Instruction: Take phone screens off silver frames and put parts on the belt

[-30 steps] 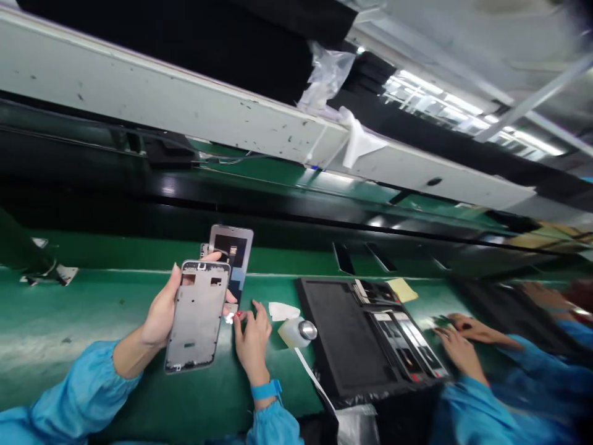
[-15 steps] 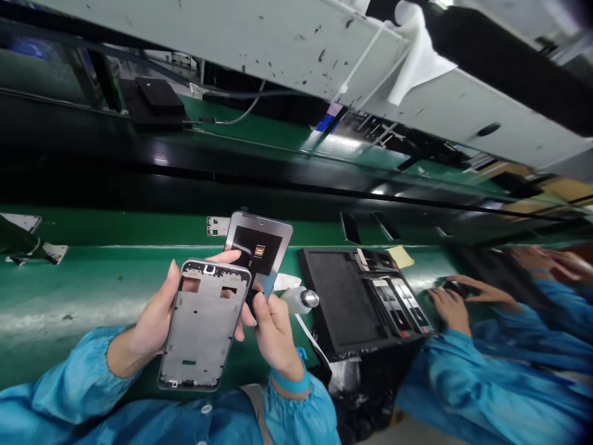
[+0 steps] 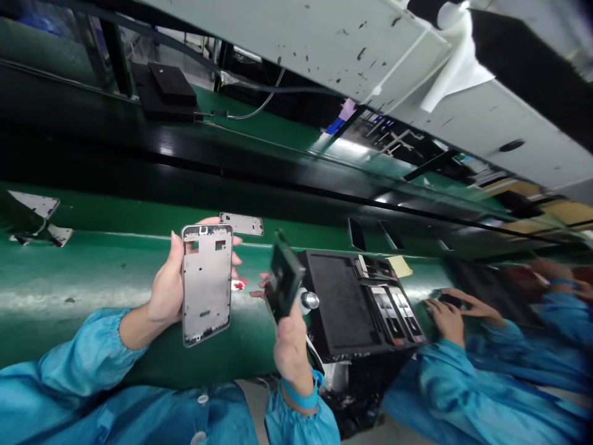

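Note:
A grey metal phone frame [image 3: 207, 290] stands nearly upright in my left hand [image 3: 167, 281], its flat inner face towards me and my fingertips showing past its right edge. To the right, my right hand [image 3: 291, 346] grips a dark phone screen panel [image 3: 283, 278], turned almost edge-on and blurred by motion. The two parts are apart. Between them a small red and white item [image 3: 239, 284] lies on the green bench [image 3: 115, 266]. Behind the panel, the silver cap of a bottle [image 3: 309, 300] shows.
Another metal frame [image 3: 241, 224] lies behind my left hand. A black foam tray [image 3: 343, 303] with phone parts and a yellow note [image 3: 399, 266] stands at the right. Beyond it, a co-worker's hands [image 3: 451, 312] hold a dark object. A stand [image 3: 28, 219] is at far left.
The panel has moved right, away from the frame, and turned nearly edge-on in my right hand. The frame is now more upright and higher. The red and white item has come into view.

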The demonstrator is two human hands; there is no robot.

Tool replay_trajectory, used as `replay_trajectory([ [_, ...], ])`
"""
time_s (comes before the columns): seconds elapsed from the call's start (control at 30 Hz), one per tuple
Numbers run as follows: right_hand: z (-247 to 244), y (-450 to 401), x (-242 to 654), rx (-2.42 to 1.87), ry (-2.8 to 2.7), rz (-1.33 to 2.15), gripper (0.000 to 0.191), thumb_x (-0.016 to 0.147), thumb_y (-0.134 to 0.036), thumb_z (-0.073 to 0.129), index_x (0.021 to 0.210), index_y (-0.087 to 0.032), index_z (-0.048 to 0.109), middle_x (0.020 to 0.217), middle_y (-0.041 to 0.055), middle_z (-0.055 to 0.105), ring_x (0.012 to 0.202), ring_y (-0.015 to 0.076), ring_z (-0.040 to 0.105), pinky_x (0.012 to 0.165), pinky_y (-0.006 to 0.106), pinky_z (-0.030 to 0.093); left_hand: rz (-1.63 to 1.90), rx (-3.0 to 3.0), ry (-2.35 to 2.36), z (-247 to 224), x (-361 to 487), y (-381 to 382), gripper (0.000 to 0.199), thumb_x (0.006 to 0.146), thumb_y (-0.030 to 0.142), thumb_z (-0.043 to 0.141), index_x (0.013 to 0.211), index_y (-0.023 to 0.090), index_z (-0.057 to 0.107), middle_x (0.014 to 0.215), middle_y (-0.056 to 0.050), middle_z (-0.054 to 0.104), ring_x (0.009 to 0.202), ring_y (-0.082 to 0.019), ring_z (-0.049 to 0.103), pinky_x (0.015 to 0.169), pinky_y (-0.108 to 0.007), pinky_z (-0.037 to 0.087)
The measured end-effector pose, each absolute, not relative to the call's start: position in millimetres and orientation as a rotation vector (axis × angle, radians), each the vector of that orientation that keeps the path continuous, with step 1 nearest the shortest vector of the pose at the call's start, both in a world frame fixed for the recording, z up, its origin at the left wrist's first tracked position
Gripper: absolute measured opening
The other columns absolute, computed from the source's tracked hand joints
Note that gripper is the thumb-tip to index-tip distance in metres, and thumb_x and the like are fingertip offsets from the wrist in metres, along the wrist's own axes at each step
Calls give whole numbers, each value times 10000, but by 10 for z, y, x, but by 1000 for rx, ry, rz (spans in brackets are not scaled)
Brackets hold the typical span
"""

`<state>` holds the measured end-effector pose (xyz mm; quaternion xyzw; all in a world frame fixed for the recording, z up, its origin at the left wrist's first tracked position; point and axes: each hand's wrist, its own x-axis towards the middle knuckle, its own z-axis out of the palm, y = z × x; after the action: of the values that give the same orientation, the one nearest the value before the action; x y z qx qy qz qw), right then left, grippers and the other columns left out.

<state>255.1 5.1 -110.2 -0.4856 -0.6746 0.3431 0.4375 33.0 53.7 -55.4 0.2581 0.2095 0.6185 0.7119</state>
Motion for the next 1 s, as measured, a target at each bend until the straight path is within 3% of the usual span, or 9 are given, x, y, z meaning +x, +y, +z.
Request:
replay_trajectory([
  [0.17,-985,40,2615,-1088,-1923,907,675,1036,-592,598,1646,-354,435,1426,134,548,1298,313,618,1039,474,598,1524,675,520,-661,335,602,552,999,664,595,1381,265,603,1275,-111,736,978,-263,766,818,-426,680],
  [0.47,-856,-18,2677,-1065,-2002,904,648,963,-466,761,1570,-388,550,1382,115,584,1283,317,627,1103,508,565,1594,756,505,-630,283,636,527,998,621,640,1372,251,608,1281,-117,735,1039,-275,767,893,-470,673],
  [0.7,-864,25,2606,-1070,-2036,882,653,933,-417,801,1547,-386,580,1372,115,601,1267,316,641,1108,510,561,1577,830,461,-616,272,623,500,1008,592,639,1366,246,604,1292,-128,718,1057,-284,767,902,-469,670],
  [0.9,-972,105,2390,-978,-1923,902,699,956,-522,764,1595,-428,497,1337,102,585,1236,303,643,1066,506,575,1498,998,462,-661,202,663,493,983,557,698,1343,233,604,1317,-138,696,1086,-289,765,919,-437,662],
  [1.0,-1089,94,2355,-981,-1786,950,687,979,-578,708,1606,-393,494,1337,119,578,1256,318,639,1086,547,558,1527,1074,483,-668,112,723,462,982,520,718,1324,228,613,1301,-138,710,1066,-294,782,912,-437,668],
])
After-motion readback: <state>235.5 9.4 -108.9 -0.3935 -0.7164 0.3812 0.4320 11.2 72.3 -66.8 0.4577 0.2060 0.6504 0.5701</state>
